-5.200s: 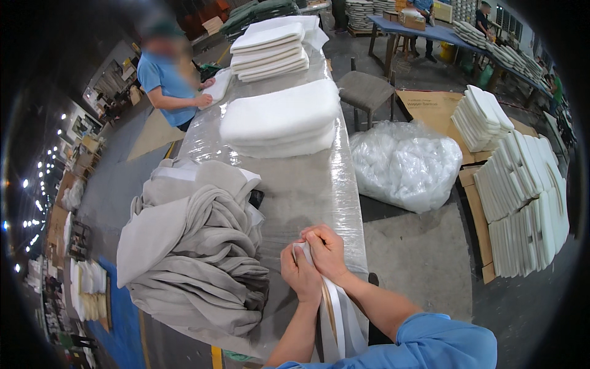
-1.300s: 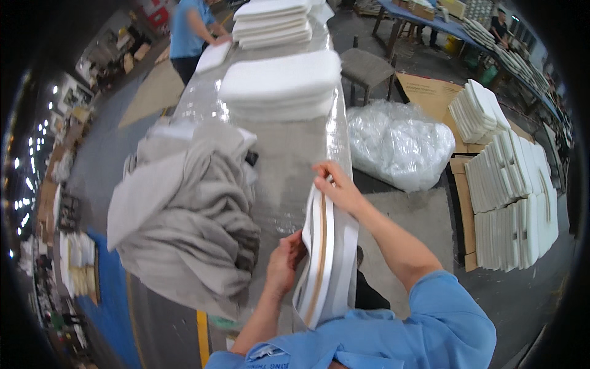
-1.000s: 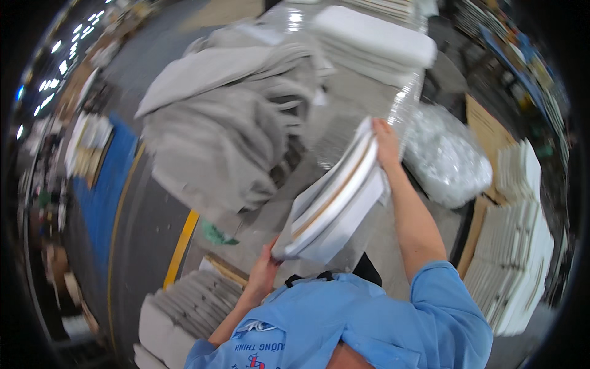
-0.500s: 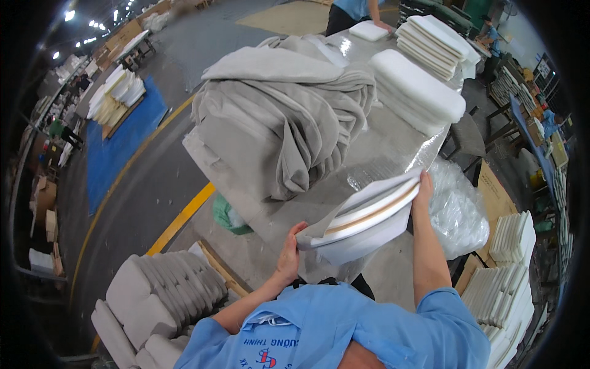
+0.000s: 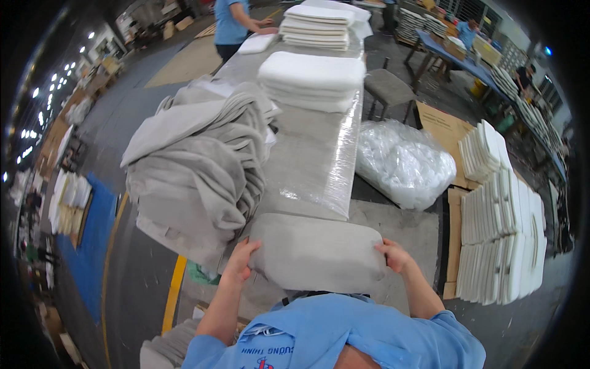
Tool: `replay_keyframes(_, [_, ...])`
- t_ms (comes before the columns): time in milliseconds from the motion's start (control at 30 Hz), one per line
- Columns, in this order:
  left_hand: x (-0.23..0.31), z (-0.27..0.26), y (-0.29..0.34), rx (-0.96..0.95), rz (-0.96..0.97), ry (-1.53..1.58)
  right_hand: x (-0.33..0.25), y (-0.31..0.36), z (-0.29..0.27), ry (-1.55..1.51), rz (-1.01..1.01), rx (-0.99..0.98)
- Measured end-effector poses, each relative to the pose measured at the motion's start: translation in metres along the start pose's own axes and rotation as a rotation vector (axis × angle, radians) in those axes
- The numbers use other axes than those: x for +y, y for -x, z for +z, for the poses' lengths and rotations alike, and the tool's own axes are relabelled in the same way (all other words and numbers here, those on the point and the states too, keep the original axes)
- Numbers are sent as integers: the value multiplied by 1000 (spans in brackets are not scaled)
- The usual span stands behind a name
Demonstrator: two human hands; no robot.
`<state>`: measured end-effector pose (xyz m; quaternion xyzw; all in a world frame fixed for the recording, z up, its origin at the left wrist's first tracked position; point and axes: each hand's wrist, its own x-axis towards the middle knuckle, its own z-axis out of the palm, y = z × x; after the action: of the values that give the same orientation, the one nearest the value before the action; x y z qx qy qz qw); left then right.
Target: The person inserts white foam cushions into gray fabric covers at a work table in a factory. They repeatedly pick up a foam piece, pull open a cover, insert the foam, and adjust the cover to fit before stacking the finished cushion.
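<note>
Before my body I hold a grey fabric-covered cushion [image 5: 316, 252], wide and rounded at its corners, with its smooth grey face upward. My left hand [image 5: 243, 258] grips its left end, thumb on top. At the opposite end, my right hand [image 5: 396, 255] pinches the edge; the fingers beneath are partly hidden. Just beyond my left hand, a large heap of grey fabric covers [image 5: 196, 166] lies on the plastic-wrapped table [image 5: 304, 160]. Thick white padding sheets [image 5: 310, 74] are stacked farther along the table.
A taller stack of white pads [image 5: 316, 27] stands at the far end, near a co-worker in blue [image 5: 232, 24]. To the right are a clear plastic bag [image 5: 405, 163], a chair [image 5: 388, 86] and stacked pale cushions [image 5: 501, 237]. Grey cushions [image 5: 166, 344] sit at lower left.
The cushion has turned from edge-on, with its white and brown layers showing, to grey face up. Both hands still hold its ends. My view has swung to the right.
</note>
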<state>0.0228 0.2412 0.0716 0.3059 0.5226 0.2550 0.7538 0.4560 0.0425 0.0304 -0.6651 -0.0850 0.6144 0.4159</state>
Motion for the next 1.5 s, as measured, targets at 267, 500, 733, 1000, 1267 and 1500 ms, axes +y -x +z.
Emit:
replay_keyframes(267, [30, 16, 38, 50, 497, -173, 3, 14, 18, -418, -581, 159])
replay_keyframes(500, [-38, 0, 35, 233, 555, -277, 25, 11, 35, -247, -545, 79])
replay_keyframes(733, [-63, -17, 53, 132, 413, -331, -1, -3, 24, 329, -257, 77])
replay_keyframes(1000, [-22, 30, -24, 31, 537, -1337, -36, -74, 68, 931, -114, -41])
replay_keyframes(1267, [-46, 95, -105, -332, 448, -1460, -41, -78, 109, 1378, -422, -189])
replay_keyframes(1500, [-41, 109, -113, -356, 365, -1236, -51, -78, 130, 1418, -329, -271])
